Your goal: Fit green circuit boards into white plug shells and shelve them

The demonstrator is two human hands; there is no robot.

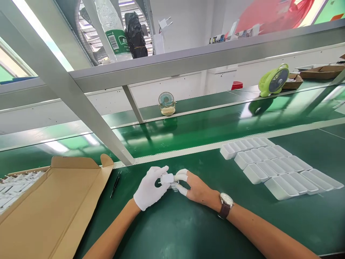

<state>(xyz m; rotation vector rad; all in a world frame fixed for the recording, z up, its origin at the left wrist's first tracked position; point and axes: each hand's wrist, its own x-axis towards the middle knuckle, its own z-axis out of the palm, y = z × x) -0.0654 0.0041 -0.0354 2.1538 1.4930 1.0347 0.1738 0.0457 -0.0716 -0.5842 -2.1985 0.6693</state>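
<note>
A small white charger plug [167, 178] is held between my two hands, low over the green table. My left hand [151, 189], in a white glove, pinches its left side with thumb and forefinger; thin prongs seem to stick out there. My right hand [195, 187] wears white covers on its fingertips and grips the right side of the same piece. Under the plug, a greyish-white part [174, 185] shows between the fingers; whether it is separate I cannot tell.
An open cardboard box [72, 187] with white pieces stands left, a black pen [115, 184] beside it. Rows of white trays [280, 185] lie right. Behind run a metal frame [99, 126] and green conveyor [199, 129], with a small fan [167, 103] and a green fan [273, 81].
</note>
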